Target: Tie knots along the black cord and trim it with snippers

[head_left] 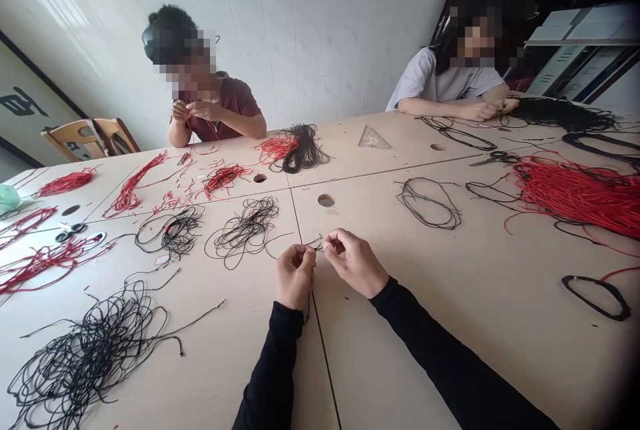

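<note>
Head view: black cord [319,248] runs between left hand [294,277] and right hand [359,262], pinched by both.

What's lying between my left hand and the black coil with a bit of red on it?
A loose tangle of black cord lies between your left hand and that coil, in the head view.

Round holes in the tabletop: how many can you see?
4: one hole behind the left scissors, a second hole right of the mixed red-black cords, a third hole beyond the right hand, a fourth hole right of the triangle ruler. Cords may hide others.
</note>
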Demonstrator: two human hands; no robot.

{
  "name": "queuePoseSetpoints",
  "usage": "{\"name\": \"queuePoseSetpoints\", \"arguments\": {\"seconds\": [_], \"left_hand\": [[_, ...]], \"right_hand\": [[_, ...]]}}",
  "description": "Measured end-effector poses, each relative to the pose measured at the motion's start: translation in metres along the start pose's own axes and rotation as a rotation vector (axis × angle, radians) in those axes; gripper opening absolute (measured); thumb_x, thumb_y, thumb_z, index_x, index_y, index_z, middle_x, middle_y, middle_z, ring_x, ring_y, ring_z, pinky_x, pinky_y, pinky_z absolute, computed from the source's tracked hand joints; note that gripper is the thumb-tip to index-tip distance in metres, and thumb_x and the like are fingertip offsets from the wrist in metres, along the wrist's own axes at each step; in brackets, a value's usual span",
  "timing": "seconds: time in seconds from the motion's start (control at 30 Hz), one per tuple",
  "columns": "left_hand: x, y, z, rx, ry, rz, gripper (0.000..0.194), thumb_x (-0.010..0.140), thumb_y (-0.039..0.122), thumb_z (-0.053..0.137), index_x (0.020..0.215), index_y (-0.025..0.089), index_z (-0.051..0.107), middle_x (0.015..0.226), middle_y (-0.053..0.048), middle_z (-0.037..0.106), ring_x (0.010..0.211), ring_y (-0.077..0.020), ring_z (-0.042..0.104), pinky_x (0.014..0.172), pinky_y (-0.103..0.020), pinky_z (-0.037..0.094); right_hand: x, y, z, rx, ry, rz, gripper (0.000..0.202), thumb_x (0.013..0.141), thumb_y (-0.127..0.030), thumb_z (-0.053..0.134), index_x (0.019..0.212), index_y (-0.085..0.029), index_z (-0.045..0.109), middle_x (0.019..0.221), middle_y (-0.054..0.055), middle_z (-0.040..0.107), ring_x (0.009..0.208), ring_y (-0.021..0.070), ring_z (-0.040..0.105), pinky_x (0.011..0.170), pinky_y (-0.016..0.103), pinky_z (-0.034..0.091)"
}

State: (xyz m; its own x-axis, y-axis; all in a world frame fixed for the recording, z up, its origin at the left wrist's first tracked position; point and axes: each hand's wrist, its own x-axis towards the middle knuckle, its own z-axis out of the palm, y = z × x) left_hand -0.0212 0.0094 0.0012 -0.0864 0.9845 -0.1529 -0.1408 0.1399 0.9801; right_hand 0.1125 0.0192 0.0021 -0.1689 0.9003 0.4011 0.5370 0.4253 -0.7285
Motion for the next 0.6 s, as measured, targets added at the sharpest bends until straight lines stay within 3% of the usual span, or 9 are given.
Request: {"name": "queuePoseSetpoints", "arguments": {"seconds": [0.17, 0.33, 0.43, 0.5, 0.6], "left_hand": [[0.0005, -0.0009, -0.0007, -0.005, -0.003, 0.008, 0.029, 0.069, 0.041, 0.066, 0.07, 0.015, 0.055, 0.051, 0.006, 0.048, 0.03, -0.0038, 0.037, 0.027, -0.016, 0.027], [0.0022, -0.0038, -0.0014, -0.022, 0.025, -0.001, 0.028, 0.068, 0.04, 0.066, 0.072, 0.015, 0.055, 0.053, 0.005, 0.049, 0.032, -0.0043, 0.037, 0.026, -0.017, 0.027], [0.0028, -0.0051, -0.0023, -0.026, 0.022, 0.006, 0.029, 0.069, 0.041, 0.066, 0.072, 0.015, 0.055, 0.053, 0.005, 0.049, 0.032, -0.0046, 0.037, 0.026, -0.017, 0.027], [0.0033, -0.0062, -0.0032, -0.031, 0.018, 0.018, 0.029, 0.069, 0.041, 0.066, 0.072, 0.015, 0.055, 0.053, 0.005, 0.05, 0.032, -0.0048, 0.037, 0.026, -0.017, 0.027], [0.0044, -0.0081, -0.0042, -0.05, 0.032, 0.029, 0.028, 0.069, 0.04, 0.066, 0.072, 0.015, 0.055, 0.054, 0.005, 0.05, 0.033, -0.0047, 0.038, 0.026, -0.017, 0.028]], "right_hand": [[0.0005, -0.0014, -0.0014, 0.014, -0.05, -0.04, 0.011, 0.088, -0.024, 0.047, 0.089, -0.019, 0.057, 0.081, 0.004, 0.062, 0.075, 0.0162, 0.058, 0.069, 0.029, 0.049], [0.0007, -0.0001, -0.0025, 0.046, 0.071, 0.063, 0.015, 0.09, -0.028, 0.046, 0.093, -0.018, 0.057, 0.081, 0.003, 0.064, 0.069, 0.0148, 0.057, 0.067, 0.027, 0.047], [0.0004, -0.0012, -0.0026, 0.085, -0.005, 0.032, 0.02, 0.089, -0.032, 0.049, 0.101, -0.019, 0.058, 0.077, 0.002, 0.062, 0.069, 0.0151, 0.055, 0.069, 0.028, 0.047], [0.0007, -0.0027, -0.0035, 0.139, -0.053, 0.026, 0.019, 0.089, -0.035, 0.049, 0.093, -0.019, 0.059, 0.074, 0.002, 0.059, 0.067, 0.0148, 0.053, 0.067, 0.028, 0.045], [0.0029, -0.0041, -0.0067, 0.354, -0.044, 0.142, 0.023, 0.089, -0.039, 0.048, 0.08, -0.019, 0.053, 0.066, -0.001, 0.049, 0.059, 0.0124, 0.043, 0.058, 0.026, 0.038]]}}
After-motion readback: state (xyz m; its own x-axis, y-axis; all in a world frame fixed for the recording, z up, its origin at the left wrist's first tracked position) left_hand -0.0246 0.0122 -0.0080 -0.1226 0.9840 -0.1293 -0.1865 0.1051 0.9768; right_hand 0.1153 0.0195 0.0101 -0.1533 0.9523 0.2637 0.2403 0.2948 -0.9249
